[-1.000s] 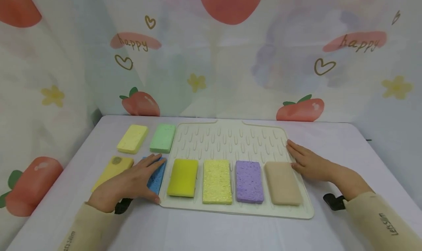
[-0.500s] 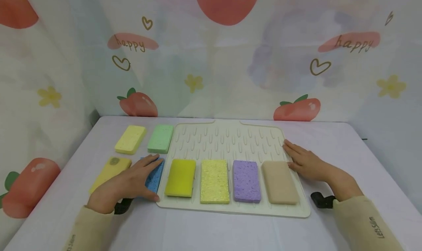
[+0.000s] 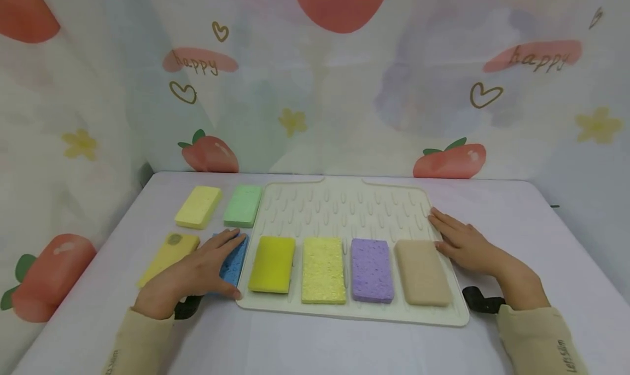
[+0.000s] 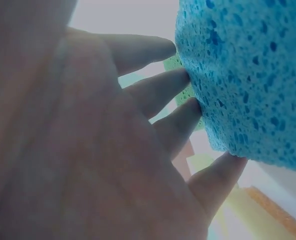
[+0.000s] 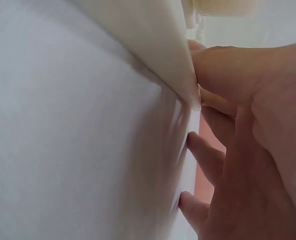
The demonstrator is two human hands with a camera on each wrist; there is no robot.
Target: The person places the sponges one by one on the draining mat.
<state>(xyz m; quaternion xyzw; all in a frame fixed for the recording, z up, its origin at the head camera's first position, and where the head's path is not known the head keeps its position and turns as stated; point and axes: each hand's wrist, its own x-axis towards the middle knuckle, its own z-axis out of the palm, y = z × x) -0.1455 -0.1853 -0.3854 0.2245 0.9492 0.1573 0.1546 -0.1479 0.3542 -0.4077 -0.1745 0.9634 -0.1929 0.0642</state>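
Spreading wide over the blue cellulose sponge point(image 4: 252, 85), our left hand point(image 3: 203, 268) touches its edge with fairly straight fingertips; whether the thumb bears on it we cannot tell. That sponge lies on the bench point(image 3: 315, 347), just beside the left edge of the cream drying mat point(image 3: 354, 315). Our right hand point(image 3: 465, 246) stays loose and holds nothing, its fingers against the mat's right edge.

Along the mat's near half we see a bright yellow sponge point(image 3: 272, 264), a speckled yellow sponge point(image 3: 323, 271), a purple sponge point(image 3: 372, 271) and a beige sponge point(image 3: 423, 274); its far half is bare.

We judge the step to be sorting sponges onto the mat, with the blue one probably due. The next move likely calls for us to close thumb and fingers on it, then lift it clear of the mat's rim.
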